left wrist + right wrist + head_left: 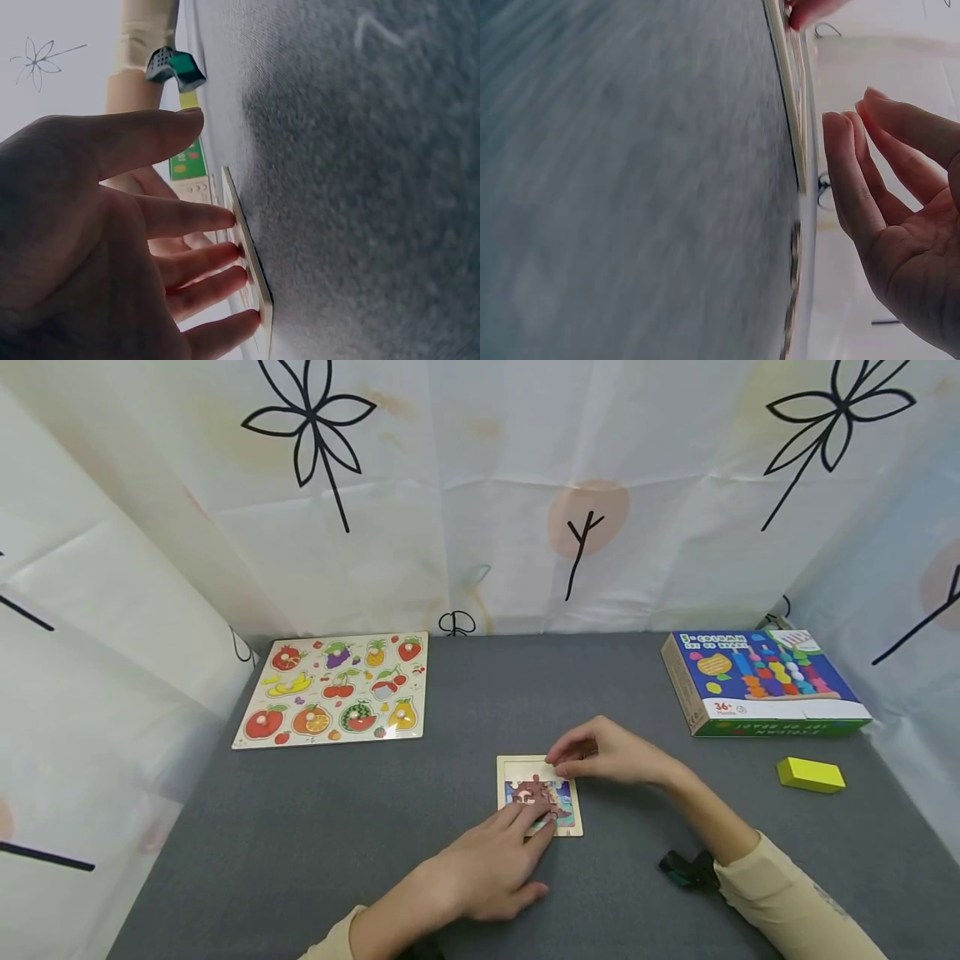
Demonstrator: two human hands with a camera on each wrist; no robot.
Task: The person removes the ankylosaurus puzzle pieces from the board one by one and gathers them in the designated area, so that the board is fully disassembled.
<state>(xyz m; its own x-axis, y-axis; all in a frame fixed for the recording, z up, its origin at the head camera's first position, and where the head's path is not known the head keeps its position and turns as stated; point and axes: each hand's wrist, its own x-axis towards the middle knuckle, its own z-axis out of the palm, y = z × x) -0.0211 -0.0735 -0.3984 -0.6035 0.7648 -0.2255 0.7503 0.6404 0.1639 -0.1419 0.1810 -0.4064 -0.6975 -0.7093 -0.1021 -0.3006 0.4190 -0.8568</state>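
A small square jigsaw puzzle in a pale wooden frame (pixel 502 770) lies flat on the grey table. Brown, blue and purple pieces (pixel 527 791) fill its lower part, while a pale strip shows along the top. My left hand (pixel 491 860) rests its outstretched fingertips on the puzzle, covering the lower left; the left wrist view shows these fingers (pixel 206 262) touching the board. At the upper right corner hovers my right hand (pixel 611 753), with its fingers loosely bent. In the right wrist view, a gap separates its thumb and fingers (pixel 855 180), with nothing visible between them.
A fruit puzzle board (pixel 300 700) lies at the back left. At the back right sits a blue toy box (pixel 761 710), with a yellow block (pixel 812 775) in front. A black device (pixel 686 868) is by the right sleeve. White patterned cloth (pixel 510 552) surrounds the table.
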